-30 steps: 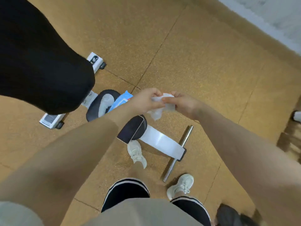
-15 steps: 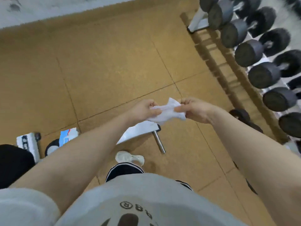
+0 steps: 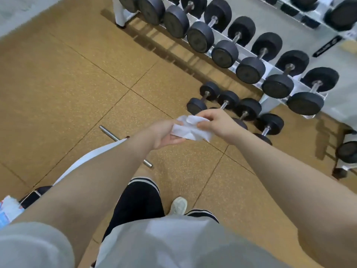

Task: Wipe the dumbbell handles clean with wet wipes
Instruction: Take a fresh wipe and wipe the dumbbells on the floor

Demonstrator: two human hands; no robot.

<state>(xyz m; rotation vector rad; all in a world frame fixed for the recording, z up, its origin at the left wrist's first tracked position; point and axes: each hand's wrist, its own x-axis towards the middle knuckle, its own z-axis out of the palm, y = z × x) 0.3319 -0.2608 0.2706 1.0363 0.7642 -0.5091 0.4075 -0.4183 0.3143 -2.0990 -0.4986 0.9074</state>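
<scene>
A crumpled white wet wipe [image 3: 190, 129] is stretched between both hands in front of me. My left hand [image 3: 164, 134] holds its lower left edge, and my right hand [image 3: 214, 120] pinches its upper right part. Several black dumbbells [image 3: 251, 69] with metal handles lie on a white rack [image 3: 272, 69] ahead to the right. Smaller dumbbells [image 3: 209, 98] rest on the lower row, just beyond my right hand. The blue and white wipes pack [image 3: 8, 211] shows at the left edge.
A white bench frame [image 3: 92, 157] with a steel crossbar [image 3: 108, 133] stands on the brown speckled floor under my left arm. My white shoe [image 3: 178, 206] is on the floor below. More dumbbells [image 3: 347, 151] sit at the right edge.
My view has swung to the right, from the bench to the dumbbell rack. Both hands kept hold of the wipe and spread it a little wider.
</scene>
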